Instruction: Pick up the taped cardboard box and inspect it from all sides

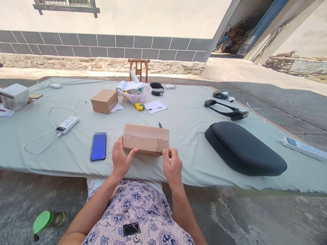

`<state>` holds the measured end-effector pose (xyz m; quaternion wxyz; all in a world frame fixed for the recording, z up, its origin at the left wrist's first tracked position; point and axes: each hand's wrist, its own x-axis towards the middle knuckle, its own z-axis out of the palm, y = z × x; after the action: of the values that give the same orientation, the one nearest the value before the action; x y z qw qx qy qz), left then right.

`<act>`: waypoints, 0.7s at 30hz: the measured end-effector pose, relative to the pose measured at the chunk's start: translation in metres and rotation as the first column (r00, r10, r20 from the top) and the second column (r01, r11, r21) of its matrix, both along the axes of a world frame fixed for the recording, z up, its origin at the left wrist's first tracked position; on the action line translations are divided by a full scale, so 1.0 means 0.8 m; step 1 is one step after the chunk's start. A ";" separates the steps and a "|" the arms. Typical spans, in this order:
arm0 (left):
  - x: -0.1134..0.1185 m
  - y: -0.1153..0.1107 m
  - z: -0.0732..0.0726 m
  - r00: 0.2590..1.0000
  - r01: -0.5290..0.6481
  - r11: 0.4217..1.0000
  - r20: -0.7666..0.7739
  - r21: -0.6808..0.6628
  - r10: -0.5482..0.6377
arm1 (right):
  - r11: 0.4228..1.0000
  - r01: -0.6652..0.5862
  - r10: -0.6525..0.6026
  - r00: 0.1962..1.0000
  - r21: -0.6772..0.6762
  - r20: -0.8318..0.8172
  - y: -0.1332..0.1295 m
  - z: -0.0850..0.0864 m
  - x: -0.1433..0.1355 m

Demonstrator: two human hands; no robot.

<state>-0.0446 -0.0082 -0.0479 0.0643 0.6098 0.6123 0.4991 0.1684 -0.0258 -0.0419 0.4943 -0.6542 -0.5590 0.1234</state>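
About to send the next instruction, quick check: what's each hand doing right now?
Left hand: partly open, against the cardboard box, thumb along its near edge.
Right hand: curled at the box's near right corner, thumb on it.

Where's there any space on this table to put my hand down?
There's bare cloth between the right hand and the black case, and more between the paper and the black headset. It's crowded around the plastic bowl, with a cardboard box and yellow tape measure close by.
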 end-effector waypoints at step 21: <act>-0.041 0.017 -0.029 0.980 0.199 0.905 0.095 -0.376 -0.176 | 0.984 -0.163 0.160 0.986 -0.070 -0.054 0.035 -0.071 0.044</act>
<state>-0.0775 0.0055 -0.0710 0.2482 0.6264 0.6345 0.3788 0.2039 0.0021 -0.0989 0.4712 -0.6216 -0.5931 0.1994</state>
